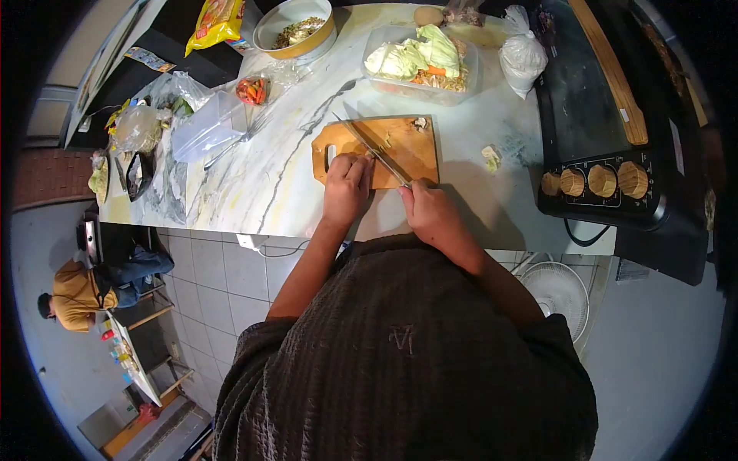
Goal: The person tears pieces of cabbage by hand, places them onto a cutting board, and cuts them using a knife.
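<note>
Grey-veined, glossy tabletop (296, 134) lay beneath a flat wooden board (411, 146), over which the right hand (429, 213) closed its grip around a slim metal knife (390, 164), the left hand (346, 190) bunched beside the blade.

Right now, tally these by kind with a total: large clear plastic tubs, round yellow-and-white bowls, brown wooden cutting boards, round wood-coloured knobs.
Large clear plastic tubs: 2
Round yellow-and-white bowl: 1
Brown wooden cutting board: 1
Round wood-coloured knobs: 4
Total: 8
</note>
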### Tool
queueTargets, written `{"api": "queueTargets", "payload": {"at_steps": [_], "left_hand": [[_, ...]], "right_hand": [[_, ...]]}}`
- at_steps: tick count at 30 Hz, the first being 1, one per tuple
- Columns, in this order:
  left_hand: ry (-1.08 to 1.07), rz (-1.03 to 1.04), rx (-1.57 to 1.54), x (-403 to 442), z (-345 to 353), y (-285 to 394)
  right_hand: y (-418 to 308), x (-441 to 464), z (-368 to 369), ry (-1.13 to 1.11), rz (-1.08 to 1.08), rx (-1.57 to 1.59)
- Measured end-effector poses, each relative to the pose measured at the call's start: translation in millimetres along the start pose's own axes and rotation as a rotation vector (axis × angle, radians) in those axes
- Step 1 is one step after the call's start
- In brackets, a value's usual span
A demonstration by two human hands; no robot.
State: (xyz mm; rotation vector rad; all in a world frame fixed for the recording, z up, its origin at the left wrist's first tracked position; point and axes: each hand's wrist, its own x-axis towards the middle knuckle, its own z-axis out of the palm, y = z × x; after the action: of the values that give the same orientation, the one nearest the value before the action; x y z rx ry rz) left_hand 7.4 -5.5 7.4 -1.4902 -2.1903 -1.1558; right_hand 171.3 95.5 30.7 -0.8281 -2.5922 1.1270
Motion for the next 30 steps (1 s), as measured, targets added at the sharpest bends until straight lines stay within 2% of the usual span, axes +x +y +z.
{"api": "queueTargets", "payload": {"at_steps": [5, 19, 30], "left_hand": [[-0.003, 0.006, 0.006, -3.5, 2.5, -7.5], [0.006, 0.002, -0.018, -1.9, 0.5, -4.6], [-0.008, -0.023, -0.022, -1.0, -0.5, -3.6]], "right_hand": [[-1.4, -1.6, 1.1, 0.025, -0.019, -0.023], [-11.8, -0.1, -8.8, -0.093, 0.103, 0.004], [-9.6, 2.6, -2.3, -0.096, 0.080, -0.069]]}}
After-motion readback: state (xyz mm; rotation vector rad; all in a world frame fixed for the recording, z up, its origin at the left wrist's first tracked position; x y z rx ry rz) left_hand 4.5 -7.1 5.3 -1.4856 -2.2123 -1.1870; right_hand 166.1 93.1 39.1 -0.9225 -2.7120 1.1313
